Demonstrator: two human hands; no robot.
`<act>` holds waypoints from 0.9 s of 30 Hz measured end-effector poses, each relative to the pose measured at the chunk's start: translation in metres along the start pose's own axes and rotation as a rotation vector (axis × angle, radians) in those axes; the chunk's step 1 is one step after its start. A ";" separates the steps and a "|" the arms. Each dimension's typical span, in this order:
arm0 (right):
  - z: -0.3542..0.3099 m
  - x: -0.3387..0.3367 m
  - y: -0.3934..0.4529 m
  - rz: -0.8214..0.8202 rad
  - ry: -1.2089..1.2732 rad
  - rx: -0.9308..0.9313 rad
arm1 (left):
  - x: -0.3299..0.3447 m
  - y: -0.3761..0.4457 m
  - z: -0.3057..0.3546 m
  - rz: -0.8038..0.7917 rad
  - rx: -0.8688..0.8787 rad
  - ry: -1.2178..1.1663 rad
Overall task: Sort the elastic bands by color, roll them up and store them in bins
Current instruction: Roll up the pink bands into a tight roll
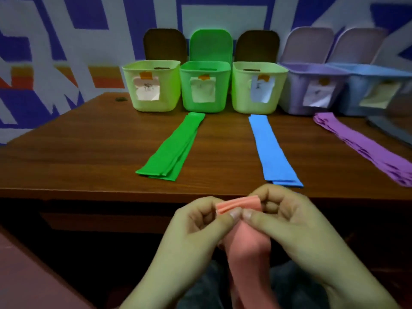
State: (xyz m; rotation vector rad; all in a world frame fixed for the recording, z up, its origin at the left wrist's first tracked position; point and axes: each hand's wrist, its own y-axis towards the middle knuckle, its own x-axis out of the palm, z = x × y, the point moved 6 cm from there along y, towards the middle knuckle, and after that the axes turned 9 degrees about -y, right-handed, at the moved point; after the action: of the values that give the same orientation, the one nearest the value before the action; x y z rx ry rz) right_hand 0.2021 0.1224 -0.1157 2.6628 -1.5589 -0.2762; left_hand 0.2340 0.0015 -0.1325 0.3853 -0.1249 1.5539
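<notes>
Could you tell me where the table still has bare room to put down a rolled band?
Bare table lies left of the green bands, and between them and the blue bands. It is crowded along the bins and beside the purple bands.

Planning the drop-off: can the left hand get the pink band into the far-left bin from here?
Probably yes. The left hand holds the pink band with the right hand; bare table lies before the open far-left bin.
</notes>
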 end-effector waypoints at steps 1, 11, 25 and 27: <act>0.010 -0.007 -0.007 0.067 -0.040 0.013 | 0.005 -0.001 -0.010 0.010 -0.013 0.000; 0.048 -0.028 -0.045 0.516 -0.119 0.064 | 0.027 -0.007 -0.060 0.096 0.029 0.053; 0.064 -0.016 -0.038 0.300 0.059 0.249 | 0.010 0.000 -0.083 0.129 -0.175 -0.156; 0.066 -0.015 -0.036 0.277 0.028 0.251 | 0.010 0.000 -0.084 0.112 -0.183 -0.160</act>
State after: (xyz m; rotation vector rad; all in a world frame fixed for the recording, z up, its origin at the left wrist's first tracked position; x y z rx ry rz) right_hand 0.2145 0.1569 -0.1830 2.5567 -2.0456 -0.0332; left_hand 0.2205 0.0377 -0.2080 0.3623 -0.4160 1.6056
